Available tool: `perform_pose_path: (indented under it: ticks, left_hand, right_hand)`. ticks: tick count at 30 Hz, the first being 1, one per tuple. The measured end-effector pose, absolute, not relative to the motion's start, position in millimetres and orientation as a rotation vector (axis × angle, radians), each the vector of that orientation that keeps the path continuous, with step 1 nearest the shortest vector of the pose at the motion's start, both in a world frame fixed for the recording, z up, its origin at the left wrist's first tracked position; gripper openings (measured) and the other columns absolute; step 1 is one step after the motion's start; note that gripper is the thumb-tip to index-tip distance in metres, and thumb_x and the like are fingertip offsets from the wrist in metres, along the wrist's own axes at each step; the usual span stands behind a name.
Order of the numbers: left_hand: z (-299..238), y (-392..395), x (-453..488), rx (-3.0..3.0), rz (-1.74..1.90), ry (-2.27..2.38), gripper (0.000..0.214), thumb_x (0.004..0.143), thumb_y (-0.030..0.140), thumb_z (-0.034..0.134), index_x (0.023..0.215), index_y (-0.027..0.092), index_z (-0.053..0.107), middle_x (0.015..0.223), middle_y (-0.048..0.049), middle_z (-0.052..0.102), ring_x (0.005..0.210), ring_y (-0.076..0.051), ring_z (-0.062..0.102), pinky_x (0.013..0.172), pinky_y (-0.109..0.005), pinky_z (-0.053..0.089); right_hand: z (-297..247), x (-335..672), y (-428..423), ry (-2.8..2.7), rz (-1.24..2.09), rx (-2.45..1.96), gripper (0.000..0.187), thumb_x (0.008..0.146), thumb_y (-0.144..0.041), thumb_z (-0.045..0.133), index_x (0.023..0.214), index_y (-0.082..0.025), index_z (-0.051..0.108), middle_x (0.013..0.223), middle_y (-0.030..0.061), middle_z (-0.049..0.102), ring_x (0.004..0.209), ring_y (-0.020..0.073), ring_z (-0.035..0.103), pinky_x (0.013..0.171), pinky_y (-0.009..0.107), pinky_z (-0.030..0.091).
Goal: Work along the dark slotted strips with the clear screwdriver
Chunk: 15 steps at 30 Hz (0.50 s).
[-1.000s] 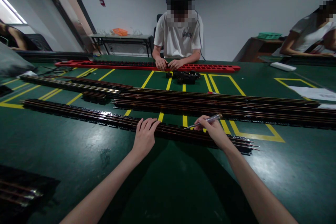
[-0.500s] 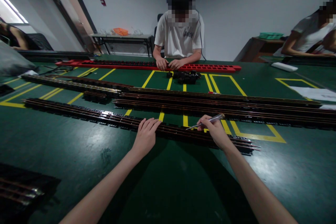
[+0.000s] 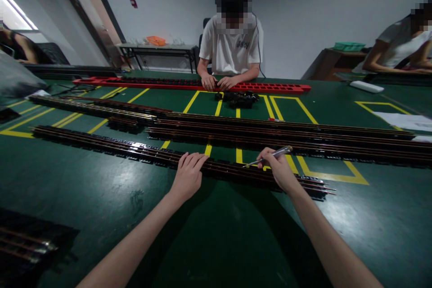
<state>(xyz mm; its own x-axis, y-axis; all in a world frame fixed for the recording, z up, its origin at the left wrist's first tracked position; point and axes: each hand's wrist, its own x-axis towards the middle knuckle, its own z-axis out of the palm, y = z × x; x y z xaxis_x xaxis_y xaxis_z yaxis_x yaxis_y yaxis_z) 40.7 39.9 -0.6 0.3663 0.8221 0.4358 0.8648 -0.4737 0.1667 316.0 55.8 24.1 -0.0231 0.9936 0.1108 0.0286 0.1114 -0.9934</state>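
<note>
A long black strip with copper-coloured rods (image 3: pixel 226 169) lies crosswise on the green table in front of me. My left hand (image 3: pixel 188 175) rests on it with its fingers stretched out flat, holding nothing. To the right, my right hand (image 3: pixel 277 167) is closed around a screwdriver (image 3: pixel 279 152) with a clear handle. The screwdriver slants down to the left, and its thin tip is at the strip, between my two hands. Whether the tip touches a rod or a screw is too small to tell. Bare rod ends stick out at the strip's right end.
More black strips with rods (image 3: pixel 303 138) lie just beyond, and another (image 3: pixel 27 243) is at the lower left. Across the table a person (image 3: pixel 232 49) handles a long red frame (image 3: pixel 276 87). Black parts (image 3: pixel 241 99) lie before it. Yellow tape marks the green table (image 3: pixel 216 243).
My right hand and the screwdriver have shifted slightly to the right, the tip along the strip. My left hand stays in place on the strip.
</note>
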Motion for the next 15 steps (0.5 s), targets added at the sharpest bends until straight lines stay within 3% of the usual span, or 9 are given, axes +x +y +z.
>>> perform_pose_path:
  ticks: [9,15]
  left_hand:
    - [0.4,39.5,40.8,-2.534,-0.702,-1.572,0.045,0.08,0.005,0.035,0.119,0.017,0.054,0.117,-0.0069,0.062,0.115,-0.021,0.051,0.108,-0.044,0.027]
    - [2.4,39.7,41.6,-2.537,-0.729,-1.551,0.034,0.084,0.02,0.042,0.116,0.015,0.055,0.115,-0.0084,0.063,0.113,-0.024,0.052,0.107,-0.046,0.027]
  right_hand:
    - [22.4,317.9,56.1,-1.298,1.143,-1.117,0.021,0.081,-0.031,0.054,0.065,-0.019,0.058,0.057,-0.001,0.058,0.056,0.0132,0.055,0.06,0.026,0.044]
    - [22.1,317.3,56.8,-1.293,1.159,-1.104,0.023,0.081,-0.035,0.056,0.065,-0.018,0.059,0.057,-0.0013,0.058,0.055,0.0124,0.055,0.059,0.025,0.043]
